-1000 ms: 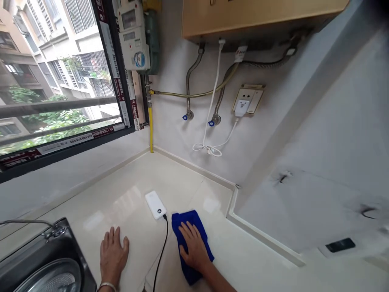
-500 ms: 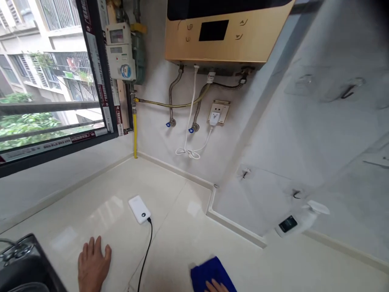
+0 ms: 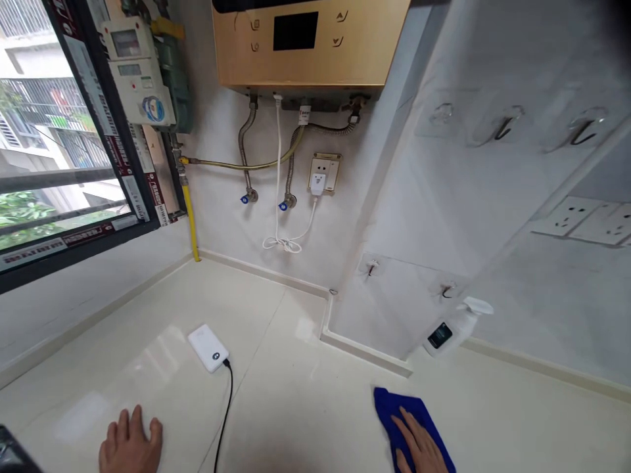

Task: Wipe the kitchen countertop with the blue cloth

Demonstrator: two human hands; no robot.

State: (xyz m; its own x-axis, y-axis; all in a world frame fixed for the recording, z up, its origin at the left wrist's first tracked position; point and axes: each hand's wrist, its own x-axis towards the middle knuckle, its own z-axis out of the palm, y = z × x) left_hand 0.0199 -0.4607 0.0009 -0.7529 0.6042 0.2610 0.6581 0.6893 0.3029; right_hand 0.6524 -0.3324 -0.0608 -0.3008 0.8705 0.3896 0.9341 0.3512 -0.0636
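My right hand presses down on a blue cloth, holding it against the pale glossy countertop. Its fingers reach over the cloth's middle, and the wrist is cut off by the lower edge. On the left, my left hand rests flat on the same surface with fingers apart and nothing in it. Between the hands, nearer the left one, lies a white power bank with a black cable plugged into its corner.
A white spray bottle stands by the right wall. Behind the counter hang a gold water heater, hoses and a plugged socket. A raised edge strip juts out at the wall corner. A dark object occupies the lower left corner.
My right hand and the blue cloth have slid to the right across the counter. The view has turned rightward, bringing wall sockets into sight. My left hand stays flat.
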